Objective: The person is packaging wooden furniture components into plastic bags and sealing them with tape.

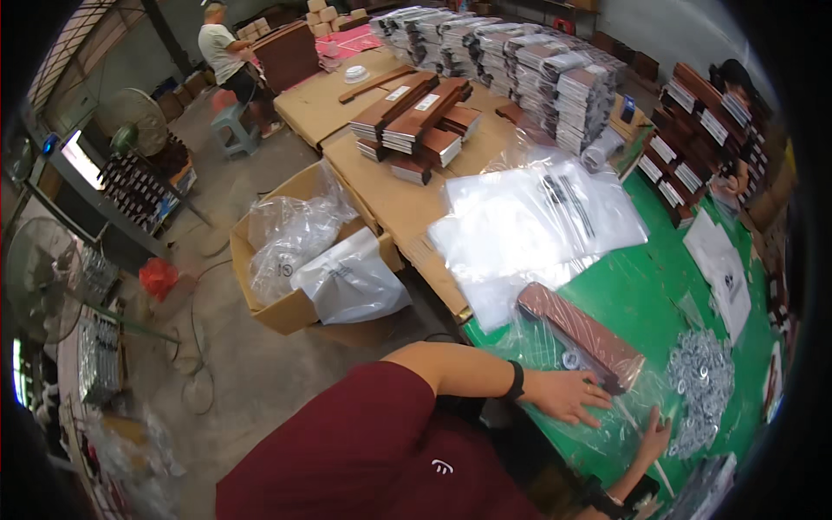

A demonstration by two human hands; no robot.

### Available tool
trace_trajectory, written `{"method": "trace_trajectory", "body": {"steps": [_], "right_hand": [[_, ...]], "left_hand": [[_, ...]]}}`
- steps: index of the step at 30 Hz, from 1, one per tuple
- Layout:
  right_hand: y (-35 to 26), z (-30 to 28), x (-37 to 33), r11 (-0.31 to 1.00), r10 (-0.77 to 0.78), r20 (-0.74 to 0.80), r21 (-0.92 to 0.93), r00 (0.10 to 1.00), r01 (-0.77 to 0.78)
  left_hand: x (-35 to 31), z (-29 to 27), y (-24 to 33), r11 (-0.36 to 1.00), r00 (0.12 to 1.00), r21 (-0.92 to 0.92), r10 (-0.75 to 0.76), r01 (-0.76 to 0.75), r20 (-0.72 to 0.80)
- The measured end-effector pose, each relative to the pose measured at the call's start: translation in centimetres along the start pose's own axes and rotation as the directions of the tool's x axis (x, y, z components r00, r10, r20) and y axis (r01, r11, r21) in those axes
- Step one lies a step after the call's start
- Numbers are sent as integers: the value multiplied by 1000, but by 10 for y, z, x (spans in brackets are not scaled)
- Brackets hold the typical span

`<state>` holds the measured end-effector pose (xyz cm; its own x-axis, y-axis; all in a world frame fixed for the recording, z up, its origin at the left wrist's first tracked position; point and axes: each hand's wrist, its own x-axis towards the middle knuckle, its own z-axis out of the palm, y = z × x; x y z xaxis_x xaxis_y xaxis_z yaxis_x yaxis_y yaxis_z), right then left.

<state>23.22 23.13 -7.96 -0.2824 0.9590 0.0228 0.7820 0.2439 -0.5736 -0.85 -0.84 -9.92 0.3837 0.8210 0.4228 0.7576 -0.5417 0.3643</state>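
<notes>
A stack of dark brown wood-look slats lies inside a clear plastic bag on the green table. My left hand rests with fingers spread on the bag, beside the near end of the stack. Closer to the table's near edge, my right hand pinches the bag's loose end. A thin whitish strip runs near its fingers. Small round metal-looking pieces show through the film beside the stack. To the right of the bag is a heap of shiny grey ring-shaped pieces.
Flat clear bags are piled beyond the stack. Brown slat bundles and rows of wrapped bundles stand farther back. A cardboard box of plastic sits left. One person works at the right, another at far left.
</notes>
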Motion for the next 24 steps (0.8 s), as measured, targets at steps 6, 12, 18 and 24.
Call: {"method": "trace_trajectory", "body": {"steps": [6,12,18,24], "right_hand": [[38,26,48,969,-166,122,205,979,139],[-7,5,15,824,-25,261,552,965,-128],[-16,-13,2,738,-19,275,653,961,-172],[-140,-25,-37,737,-188,284,673,940,-56]], "left_hand": [[1,8,-2,998,1000,-61,7,-7,-2],[0,14,2,1000,1000,-19,7,-7,-7],[-2,4,1,992,996,117,65,-58,-61],[-5,-37,13,990,994,136,-47,33,103]]}}
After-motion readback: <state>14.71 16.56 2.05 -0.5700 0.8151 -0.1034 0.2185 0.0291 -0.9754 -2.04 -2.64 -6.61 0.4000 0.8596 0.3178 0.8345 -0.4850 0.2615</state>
